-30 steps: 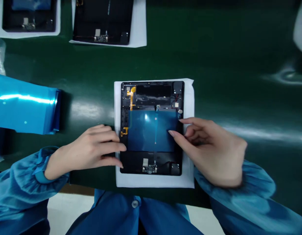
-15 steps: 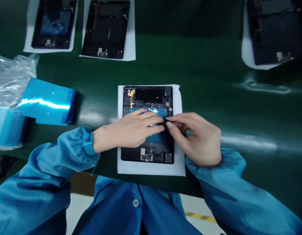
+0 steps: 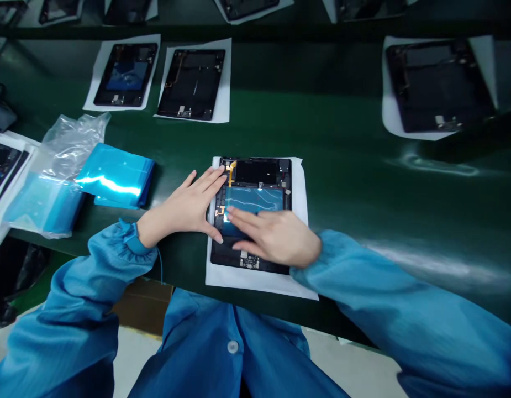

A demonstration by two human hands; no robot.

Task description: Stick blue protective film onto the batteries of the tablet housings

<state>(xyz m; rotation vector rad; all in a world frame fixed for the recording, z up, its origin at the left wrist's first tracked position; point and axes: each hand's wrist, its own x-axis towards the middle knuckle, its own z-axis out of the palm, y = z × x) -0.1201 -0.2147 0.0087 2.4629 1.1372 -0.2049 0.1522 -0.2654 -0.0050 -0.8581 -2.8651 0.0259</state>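
Observation:
An opened black tablet housing (image 3: pixel 255 171) lies on a white sheet (image 3: pixel 259 279) in front of me. Blue film (image 3: pixel 259 198) covers its middle, with wavy glare lines across it. My left hand (image 3: pixel 189 207) rests at the housing's left edge, fingers spread, fingertips on its upper left and thumb lower down. My right hand (image 3: pixel 275 235) lies over the lower right part, its extended fingertips touching the film's left side. Neither hand holds anything visible. An orange flex strip (image 3: pixel 231 174) shows near the left fingertips.
A stack of blue films (image 3: pixel 118 174) and a clear bag with blue sheets (image 3: pixel 48 199) are at the left. Further back lie housings on white sheets (image 3: pixel 197 83), (image 3: pixel 126 74) and one at the right (image 3: pixel 441 88). The table's front edge runs near my body.
My left hand has moved left off the film to the housing's edge, fingers spreading. My right hand has left its pinch at the right edge and reached left across the film. The view has shifted.

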